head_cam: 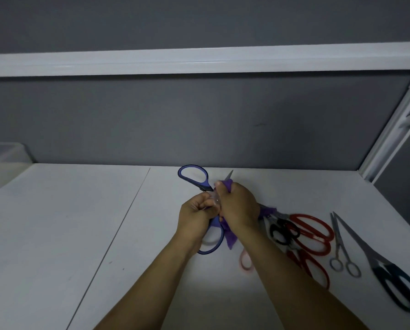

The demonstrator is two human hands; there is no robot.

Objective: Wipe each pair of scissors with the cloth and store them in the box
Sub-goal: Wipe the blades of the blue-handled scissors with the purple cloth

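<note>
Blue-handled scissors (194, 178) are spread open above the middle of the white table (80, 234). My left hand (195, 216) grips them near the pivot, one handle loop pointing away from me and the other toward me. My right hand (238, 206) holds a purple cloth (230, 239) wrapped round one blade, whose tip sticks out past the fingers. Several more scissors lie at the right: red-handled ones (313, 232), black-handled ones (283, 231), small grey ones (342, 248) and large dark-handled ones (389, 275). A pale translucent box (4, 160) stands at the far left.
A pink handle loop (245, 260) shows beside my right forearm. A grey partition wall (199, 120) closes the back of the table. A white frame post (389, 139) stands at the right corner. A seam runs across the tabletop left of my hands.
</note>
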